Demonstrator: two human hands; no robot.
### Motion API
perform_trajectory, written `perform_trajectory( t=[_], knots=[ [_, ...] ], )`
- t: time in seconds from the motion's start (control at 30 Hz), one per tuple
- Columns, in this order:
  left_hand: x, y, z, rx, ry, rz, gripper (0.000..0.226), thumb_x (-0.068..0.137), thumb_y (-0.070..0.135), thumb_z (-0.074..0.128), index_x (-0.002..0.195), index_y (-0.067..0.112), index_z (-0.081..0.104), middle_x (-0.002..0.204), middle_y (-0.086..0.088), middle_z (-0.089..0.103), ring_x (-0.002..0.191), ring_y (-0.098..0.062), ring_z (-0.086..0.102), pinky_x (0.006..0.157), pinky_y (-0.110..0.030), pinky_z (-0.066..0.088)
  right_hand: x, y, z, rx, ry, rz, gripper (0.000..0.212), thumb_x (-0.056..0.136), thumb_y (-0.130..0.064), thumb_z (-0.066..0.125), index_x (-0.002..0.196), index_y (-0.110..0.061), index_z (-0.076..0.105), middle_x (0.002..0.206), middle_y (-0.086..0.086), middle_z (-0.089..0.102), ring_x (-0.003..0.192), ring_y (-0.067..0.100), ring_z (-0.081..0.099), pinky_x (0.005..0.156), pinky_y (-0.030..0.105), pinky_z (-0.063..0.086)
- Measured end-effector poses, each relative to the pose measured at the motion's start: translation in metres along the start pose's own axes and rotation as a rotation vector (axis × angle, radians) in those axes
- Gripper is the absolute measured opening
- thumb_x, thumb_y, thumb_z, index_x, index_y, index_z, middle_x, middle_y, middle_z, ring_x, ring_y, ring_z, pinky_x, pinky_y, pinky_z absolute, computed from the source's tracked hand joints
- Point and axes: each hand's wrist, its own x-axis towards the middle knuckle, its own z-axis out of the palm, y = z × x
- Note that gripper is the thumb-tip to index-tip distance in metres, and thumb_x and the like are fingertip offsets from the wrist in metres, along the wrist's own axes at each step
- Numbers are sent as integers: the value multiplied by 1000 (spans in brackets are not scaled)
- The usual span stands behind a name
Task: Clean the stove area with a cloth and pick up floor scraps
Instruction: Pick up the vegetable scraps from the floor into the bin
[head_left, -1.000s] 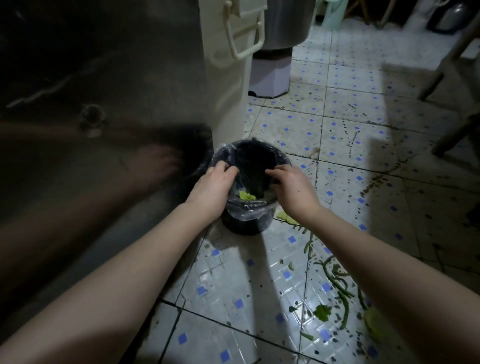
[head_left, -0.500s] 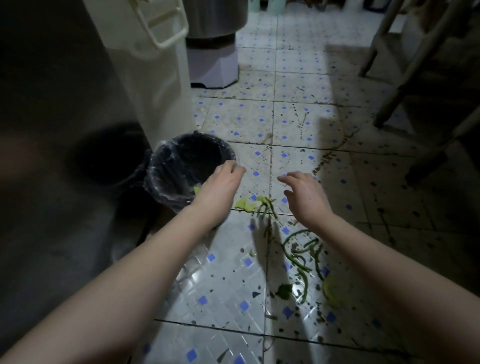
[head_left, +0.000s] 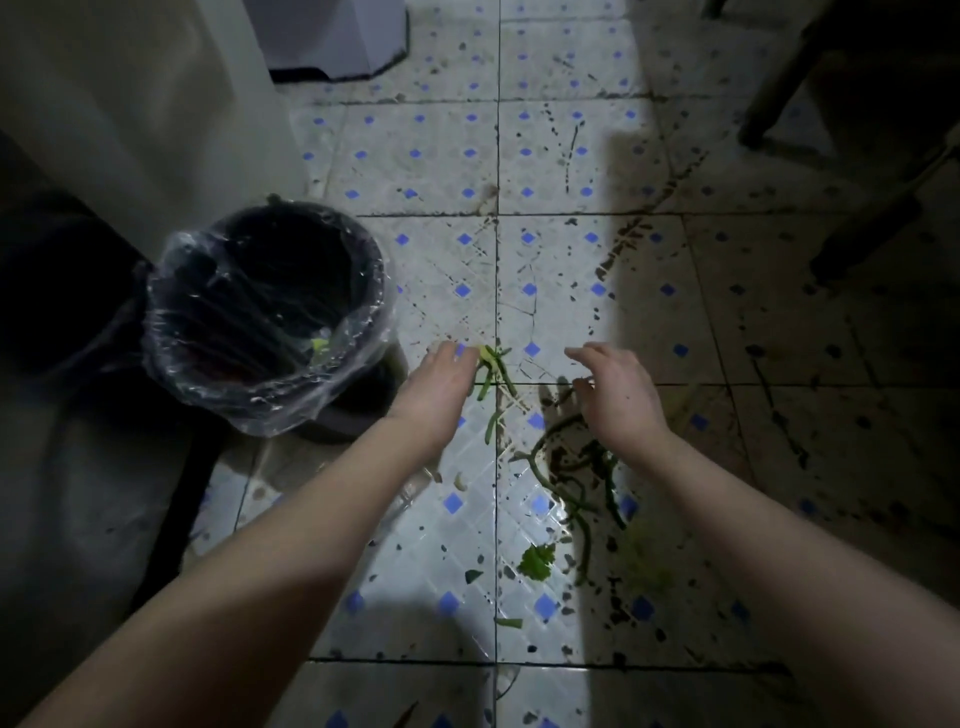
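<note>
Green vegetable scraps lie on the tiled floor: a small yellow-green bunch (head_left: 492, 364) just right of my left hand's fingertips, a tangle of stems (head_left: 571, 478) below my right hand, and a leaf (head_left: 536, 561) nearer to me. My left hand (head_left: 441, 387) reaches low to the floor, fingers apart, its tips touching or nearly touching the yellow-green bunch. My right hand (head_left: 618, 400) hovers above the stem tangle with fingers spread and empty. A black bin (head_left: 270, 317) lined with clear plastic stands to the left, a yellow-green scrap inside it.
A pale cabinet side (head_left: 156, 104) rises behind the bin, and a dark steel surface fills the left edge. A white appliance base (head_left: 337, 41) stands at the top. Dark furniture legs (head_left: 779, 93) cross the top right. The tiles are spattered with dirt.
Both hands have left the bin rim and moved right and down over the floor scraps. The view has tilted down toward the floor.
</note>
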Motion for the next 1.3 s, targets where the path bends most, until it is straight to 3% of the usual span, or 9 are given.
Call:
perform_trajectory(
  t=[0.13, 0.3, 0.5, 0.7, 0.8, 0.93, 1.07, 1.17, 1.3],
  knots=[
    [16, -4, 24, 58, -37, -30, 75, 80, -9, 58, 142, 15, 22, 142, -16, 29, 119, -35, 43, 95, -41, 44, 2, 18, 17, 36, -25, 39, 42, 92, -5, 50, 133, -16, 52, 135, 5, 53, 125, 24, 44, 107, 40, 35],
    [34, -13, 40, 110, -106, -106, 74, 88, -4, 50, 147, 22, 12, 149, -21, 20, 130, -38, 35, 104, -46, 36, 2, 35, 31, 94, -24, 125, 38, 95, -8, 48, 131, -17, 53, 130, 2, 55, 122, 20, 45, 106, 37, 36],
    [45, -18, 49, 140, -69, -70, 73, 85, -7, 51, 145, 20, 17, 130, -18, 40, 113, -36, 47, 94, -45, 44, 0, 41, 39, 116, -43, 141, 40, 92, -5, 50, 131, -16, 54, 127, 2, 56, 117, 21, 47, 103, 40, 41],
    [43, -17, 55, 116, 19, -35, 71, 78, -10, 53, 139, 12, 24, 122, -14, 44, 109, -32, 46, 91, -42, 43, 0, 43, 45, 110, -38, 141, 39, 93, -9, 52, 131, -18, 53, 130, 1, 54, 120, 19, 46, 104, 35, 37],
    [44, -14, 57, 36, 126, 29, 61, 85, -4, 50, 140, 12, 27, 123, -11, 45, 109, -29, 46, 92, -40, 42, 2, 39, 46, 124, -45, 116, 38, 93, -10, 51, 131, -16, 53, 130, 2, 55, 121, 20, 45, 104, 34, 36],
    [51, -7, 59, 0, 138, 93, 54, 92, 15, 47, 142, 13, 28, 126, -10, 47, 111, -29, 46, 92, -41, 42, 3, 36, 45, 125, -54, 91, 39, 93, -10, 51, 131, -15, 53, 130, 3, 55, 121, 21, 45, 105, 36, 37],
    [57, -2, 65, -25, 77, 77, 67, 90, 37, 56, 144, 14, 23, 139, -11, 37, 122, -31, 41, 98, -44, 41, -1, 40, 46, 126, -33, 96, 37, 92, -11, 52, 129, -16, 55, 127, 2, 57, 118, 20, 47, 102, 34, 38],
    [60, 5, 69, -90, 8, 23, 77, 89, 39, 58, 148, 16, 14, 152, -15, 20, 134, -34, 31, 105, -44, 36, -5, 45, 44, 127, -14, 132, 37, 91, -9, 54, 128, -16, 56, 126, 2, 57, 115, 20, 51, 100, 35, 43],
    [62, 14, 72, -132, -49, -11, 67, 94, 36, 51, 149, 23, 15, 157, -18, 8, 143, -36, 15, 113, -45, 25, -12, 52, 40, 163, 13, 156, 34, 92, -8, 54, 125, -13, 58, 123, 4, 58, 113, 22, 52, 97, 37, 46]
  ],
)
